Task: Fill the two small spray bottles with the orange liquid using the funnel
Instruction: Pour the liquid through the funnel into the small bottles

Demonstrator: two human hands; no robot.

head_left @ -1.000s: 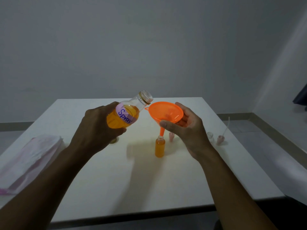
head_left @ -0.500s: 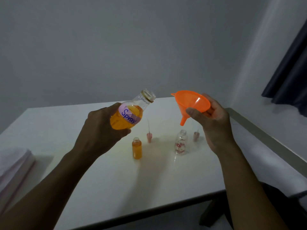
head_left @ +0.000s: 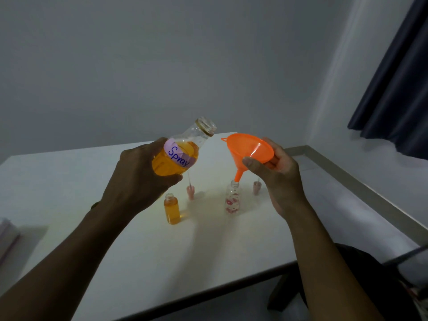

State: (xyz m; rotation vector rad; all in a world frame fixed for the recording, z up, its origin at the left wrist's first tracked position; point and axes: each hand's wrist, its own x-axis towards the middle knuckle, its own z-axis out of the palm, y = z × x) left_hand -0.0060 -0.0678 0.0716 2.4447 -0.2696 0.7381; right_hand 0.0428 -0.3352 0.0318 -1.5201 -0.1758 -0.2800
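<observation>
My left hand [head_left: 141,179] grips a large clear bottle [head_left: 180,154] labelled "Spray", uncapped, tilted and about half full of orange liquid. My right hand [head_left: 275,172] holds the orange funnel [head_left: 250,150] by its rim, its spout tip at the mouth of an empty clear spray bottle [head_left: 232,200] with a red flower print. To the left, a small spray bottle [head_left: 172,209] filled with orange liquid stands uncapped on the white table [head_left: 139,251]. Two pink spray tops, one [head_left: 190,191] behind the full bottle and one [head_left: 256,187] behind the empty bottle, rest on the table.
A pale folded cloth or bag [head_left: 7,237] lies at the table's left edge. The table's right edge runs close to a low ledge [head_left: 361,188] by the wall. A dark curtain [head_left: 398,89] hangs at the upper right.
My right hand lifted the funnel off the filled bottle, carried it right and lowered its spout to the empty flower-print bottle. The view turned to the right.
</observation>
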